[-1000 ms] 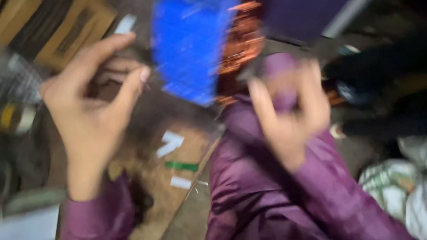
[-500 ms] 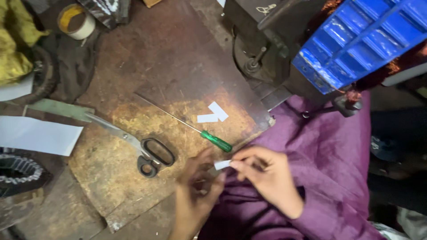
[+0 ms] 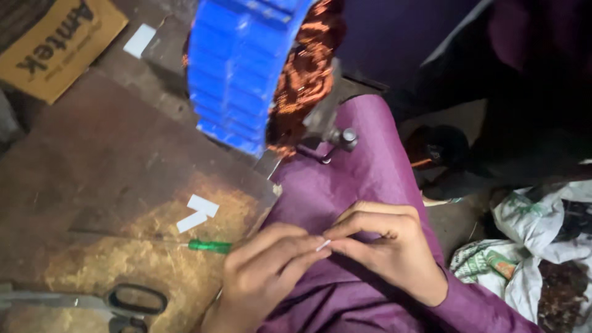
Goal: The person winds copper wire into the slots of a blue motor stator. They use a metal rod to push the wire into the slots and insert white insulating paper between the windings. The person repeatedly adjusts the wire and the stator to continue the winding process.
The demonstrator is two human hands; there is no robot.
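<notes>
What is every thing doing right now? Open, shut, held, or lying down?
left hand: fingertips pinched on the white strip
right hand: pinched on the strip's other end
white strip: held between both hands, over the lap
scissors: lying flat; blades out of view
green-handled screwdriver: lying flat
two white paper pieces: lying loose on the board
blue motor housing: copper windings exposed

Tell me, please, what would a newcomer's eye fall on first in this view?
Probably the bright blue ribbed motor housing at top centre, with coppery wire windings bulging from its right side. Next, low in the middle, the left hand and right hand pinch a small white strip between fingertips over purple cloth.
</notes>
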